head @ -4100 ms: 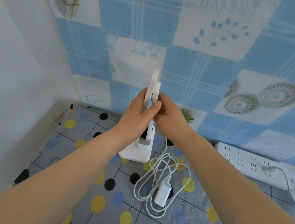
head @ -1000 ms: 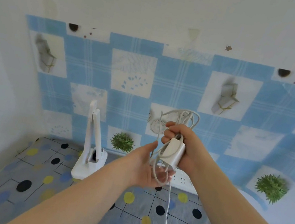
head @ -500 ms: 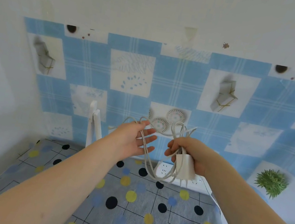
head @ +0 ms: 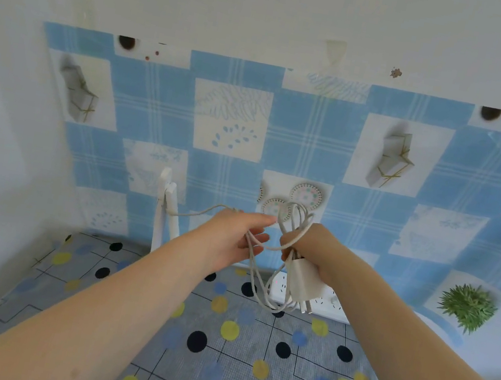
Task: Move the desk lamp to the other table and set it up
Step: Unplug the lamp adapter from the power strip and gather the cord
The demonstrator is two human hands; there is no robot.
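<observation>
A white desk lamp (head: pixel 165 208) is seen standing folded and upright at about 10 o'clock from the hands, at the back of the surface (head: pixel 214 351), close to the blue checked wall covering (head: pixel 318 141). Its base is hidden behind the left forearm. From the lamp a thin white cable (head: pixel 202 211) is led rightward to the hands, which are held close together above the surface near the middle of the view.

The left hand (head: pixel 234 237) is held with its palm turned toward the right hand; its fingers (head: pixel 262 220) are loosely extended and slightly spread, and strands of the cable are passed across and between them. Whether any strand is actually pinched there cannot be told.

The right hand (head: pixel 308 250) is curled into a fist around a bundle of cable loops (head: pixel 299 218), which stick up above the knuckles at 12 o'clock and hang below the hand at 6 o'clock. A white plug adapter (head: pixel 303 283) is held in the same grip, hanging down from the underside of the fist with its prongs pointed down.

Directly behind and below the adapter, a white power strip (head: pixel 327 305) is laid along the back of the surface against the wall. The surface is covered by a grey cloth printed with black, yellow and blue dots.
</observation>
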